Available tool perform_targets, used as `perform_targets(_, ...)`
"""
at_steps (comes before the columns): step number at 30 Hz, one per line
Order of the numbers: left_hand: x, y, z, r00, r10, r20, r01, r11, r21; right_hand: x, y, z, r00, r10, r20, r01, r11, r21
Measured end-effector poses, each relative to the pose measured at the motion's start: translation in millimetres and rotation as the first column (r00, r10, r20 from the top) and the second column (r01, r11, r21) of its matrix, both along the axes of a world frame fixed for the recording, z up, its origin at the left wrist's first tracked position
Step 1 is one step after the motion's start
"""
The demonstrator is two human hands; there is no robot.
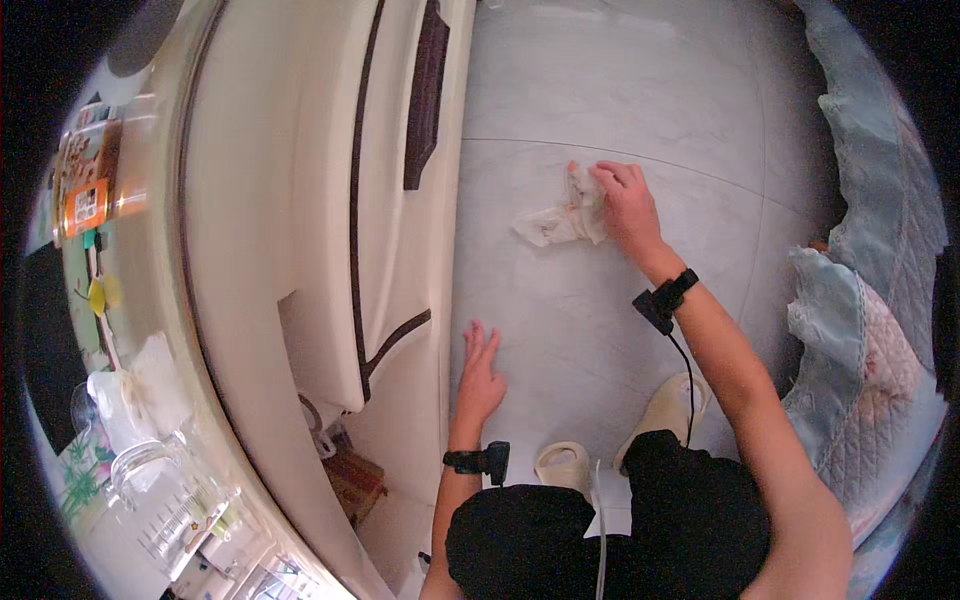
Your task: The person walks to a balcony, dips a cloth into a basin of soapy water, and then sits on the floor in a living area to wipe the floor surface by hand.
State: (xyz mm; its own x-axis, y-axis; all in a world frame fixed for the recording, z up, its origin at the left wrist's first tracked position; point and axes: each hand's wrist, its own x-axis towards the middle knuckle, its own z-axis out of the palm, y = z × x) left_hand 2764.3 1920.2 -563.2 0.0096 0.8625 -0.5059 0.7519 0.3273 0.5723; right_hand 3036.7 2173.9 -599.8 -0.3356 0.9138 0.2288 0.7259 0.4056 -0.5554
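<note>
A crumpled white tissue [553, 226] with brownish and reddish spots lies against the grey tile floor [570, 322]. My right hand [630, 204] has its fingers bent around the right side of the tissue; part of it is hidden behind the fingers. Nothing is in my left hand [481, 381], whose fingers are apart. It hovers low beside the base of the cream cabinet [405, 262]. On each wrist sits a black strap with a small device, and a cable runs from the right one.
To the left, a glossy tabletop [161, 315] carries a clear measuring jug [172, 502] and an orange-labelled jar [86, 187]. A quilted, blue-frilled bedcover [885, 420] hangs on the right. Cream slippers [564, 465] are at my feet. A brown box [352, 484] stands in the cabinet's recess.
</note>
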Motion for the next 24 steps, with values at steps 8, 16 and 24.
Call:
perform_targets(8,-4,-5,-2,0.994,0.061,0.093,-0.056,0.997,-0.056,-49,-52,-14,0.979,0.194,-0.067,-0.197,0.980,-0.034)
perform_targets(16,8,7,11,0.985,0.138,0.106,-0.132,0.989,-0.065,-79,-36,-29,0.967,0.248,0.063,-0.248,0.969,-0.018)
perform_targets(24,-6,9,18,0.961,0.193,0.198,-0.191,0.981,-0.028,-110,-143,-26,0.898,0.366,-0.245,-0.388,0.393,-0.834)
